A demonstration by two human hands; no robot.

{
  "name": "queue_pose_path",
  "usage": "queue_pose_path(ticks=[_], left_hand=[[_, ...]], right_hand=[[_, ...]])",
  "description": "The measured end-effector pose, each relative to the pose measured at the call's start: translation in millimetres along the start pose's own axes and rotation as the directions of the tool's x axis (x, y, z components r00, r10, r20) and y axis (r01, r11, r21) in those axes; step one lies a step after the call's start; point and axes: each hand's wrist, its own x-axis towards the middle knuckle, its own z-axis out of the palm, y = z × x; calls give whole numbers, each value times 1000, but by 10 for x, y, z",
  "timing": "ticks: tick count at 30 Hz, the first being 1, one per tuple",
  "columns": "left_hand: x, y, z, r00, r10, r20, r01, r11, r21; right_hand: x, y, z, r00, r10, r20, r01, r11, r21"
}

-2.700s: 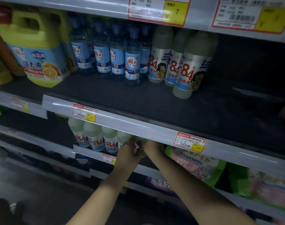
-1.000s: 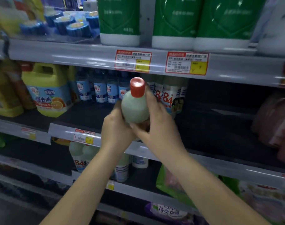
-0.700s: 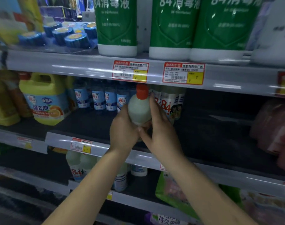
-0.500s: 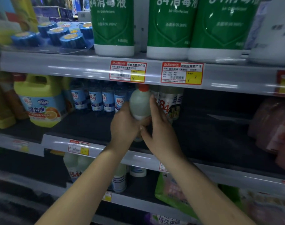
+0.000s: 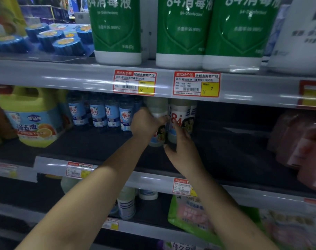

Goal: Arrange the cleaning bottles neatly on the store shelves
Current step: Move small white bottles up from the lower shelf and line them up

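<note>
The left hand (image 5: 144,123) clamped its fingers on the pale bottle (image 5: 157,112), seating it beside matching bottles (image 5: 182,120), while the right hand (image 5: 180,147), fingers apart, steadied its base.

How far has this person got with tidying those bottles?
Partway. On the middle shelf, the blue-labelled bottles already stand in a tidy group. In hand: the left hand grips a pale bottle, setting it beside the matching bottles, with the right hand open beside its base. Still left: similar bottles on the lower shelf.

Pale 84 bottle (image 5: 157,123), upright on middle shelf, beside matching bottles (image 5: 182,120)
</note>
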Motion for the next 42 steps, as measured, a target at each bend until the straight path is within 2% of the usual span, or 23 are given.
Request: queue_pose_path(ticks=[6,15,21,24,26,28,29,34,39,42], left_hand=[[73,12,103,999,-17,-36,17,1000,-1],[165,-22,196,997,-20,-73,21,1000,19],[164,-85,262,999,-15,-41,14,1000,-19],[-31,-123,276,982,13,-189,-5,999,44],[-259,-126,299,959,149,-243,-142,989,45],[-441,-139,371,961,248,-120,-257,964,-69],[-485,-143,417,964,265,-37,-267,958,-107],[-418,-130,584,964,225,139,-193,958,-214],[-394,-130,643,974,201,106,-180,967,-182],[-371,-129,652,977,198,75,-184,969,-166]], right_hand=[[13,93,-55,997,80,-1,-80,997,-4],[-18,183,-18,995,102,13,-101,993,-65],[-64,278,-32,991,131,-6,-131,989,-61],[-41,330,-55,987,163,-12,-163,986,-37],[9,374,-77,983,186,-14,-186,983,-12],[98,414,-97,981,191,-25,-190,981,24],[150,429,-109,981,193,-32,-191,980,48],[398,465,-118,978,210,7,-207,954,218],[469,481,-65,972,233,29,-228,907,354],[453,493,-46,969,245,-3,-229,909,347]])
